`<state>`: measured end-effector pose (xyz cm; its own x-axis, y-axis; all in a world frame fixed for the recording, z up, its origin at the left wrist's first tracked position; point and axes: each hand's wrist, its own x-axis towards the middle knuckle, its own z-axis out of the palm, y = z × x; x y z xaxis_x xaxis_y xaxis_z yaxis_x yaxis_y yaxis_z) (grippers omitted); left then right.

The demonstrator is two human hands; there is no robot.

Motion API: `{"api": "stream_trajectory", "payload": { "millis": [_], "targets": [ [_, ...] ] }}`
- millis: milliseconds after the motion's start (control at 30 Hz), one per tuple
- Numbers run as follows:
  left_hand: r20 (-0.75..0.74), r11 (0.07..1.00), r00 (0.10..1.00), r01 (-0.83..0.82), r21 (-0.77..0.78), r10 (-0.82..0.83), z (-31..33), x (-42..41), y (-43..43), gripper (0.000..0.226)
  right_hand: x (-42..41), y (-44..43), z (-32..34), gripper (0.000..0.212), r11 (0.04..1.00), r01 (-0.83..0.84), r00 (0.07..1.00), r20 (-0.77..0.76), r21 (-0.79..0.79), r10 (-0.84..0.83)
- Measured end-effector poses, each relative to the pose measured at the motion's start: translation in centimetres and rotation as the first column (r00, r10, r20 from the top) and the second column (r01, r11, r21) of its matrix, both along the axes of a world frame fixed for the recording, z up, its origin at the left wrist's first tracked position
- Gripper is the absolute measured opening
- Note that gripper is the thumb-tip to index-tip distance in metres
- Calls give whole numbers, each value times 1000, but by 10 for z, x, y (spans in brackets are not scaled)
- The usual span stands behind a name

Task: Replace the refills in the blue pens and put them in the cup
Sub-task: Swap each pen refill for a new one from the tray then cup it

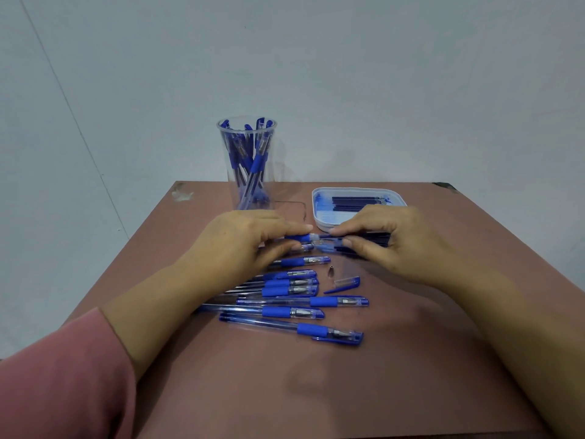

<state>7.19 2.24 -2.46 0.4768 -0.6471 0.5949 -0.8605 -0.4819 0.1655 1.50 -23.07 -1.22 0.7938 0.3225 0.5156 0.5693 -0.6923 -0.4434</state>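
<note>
Pen (pixel 300 238) at frame centre, long axis left-right, open end facing right. Left hand (pixel 247 242) pinches its blue grip. Right hand (pixel 386 245) pinches what looks like a refill (pixel 330 237), in line with it. Cup (pixel 250 163) is above, nearer the left hand.

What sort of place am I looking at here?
Probably a simple desk workstation, not a workshop: a brown table against a bare wall, a clear cup of blue pens, and a tray of refills.
</note>
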Motion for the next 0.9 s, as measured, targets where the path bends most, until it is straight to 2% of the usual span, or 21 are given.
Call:
{"api": "stream_trajectory", "payload": {
  "millis": [100,167,267,367,533,667,900],
  "targets": [
    [139,996,986,-90,-21,92,0,3,2,32,-3,-17,2,28,997,60,998,-28,39,-59],
    [175,990,974,-136,-34,140,1,5,3,31,-4,-27,4,27,991,107,993,-59,75,-103],
    [142,986,976,-161,-37,165,1,7,4,33,-2,-34,3,26,984,162,982,-107,70,-154],
    [93,989,985,-141,-42,144,0,6,3,37,4,-35,-1,29,982,187,971,-148,-37,-190],
    [52,993,992,-115,-37,117,-1,6,3,27,10,-32,-6,16,967,197,970,-112,-164,-216],
    [9,994,995,-103,-38,103,-2,6,3,28,16,-33,-10,17,944,165,981,-54,-286,-188],
    [-23,995,996,-93,-37,92,-1,4,2,27,17,-29,-11,18,945,191,982,48,-264,-185]
  ]
}}
